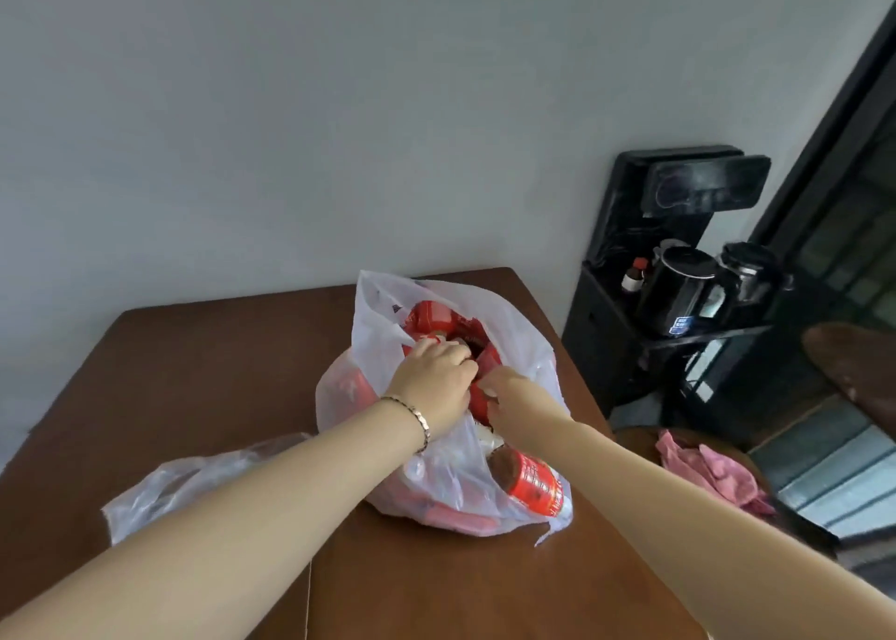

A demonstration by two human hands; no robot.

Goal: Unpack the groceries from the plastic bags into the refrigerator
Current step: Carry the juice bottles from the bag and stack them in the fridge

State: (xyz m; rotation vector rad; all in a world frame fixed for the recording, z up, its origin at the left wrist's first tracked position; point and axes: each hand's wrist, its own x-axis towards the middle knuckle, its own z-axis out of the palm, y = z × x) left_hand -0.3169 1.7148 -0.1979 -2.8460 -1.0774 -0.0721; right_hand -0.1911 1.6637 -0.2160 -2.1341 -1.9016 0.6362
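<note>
Nearest, a red-labelled bottle (533, 482) lies inside the white plastic bag (511, 329) on the brown table (194, 373). Both hands sit together in the bag's mouth. The left hand (431, 373) grips the red packets (431, 317), and the right hand (504, 385) pinches them alongside.

bare table (203, 363) left of bag (514, 329)

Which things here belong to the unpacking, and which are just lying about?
Job: white plastic bag, red-labelled bottles inside it, clear plastic bag beside it, left hand, right hand.
Lying about: black water dispenser, two black kettles, pink cloth, small brown red-capped bottle.
</note>
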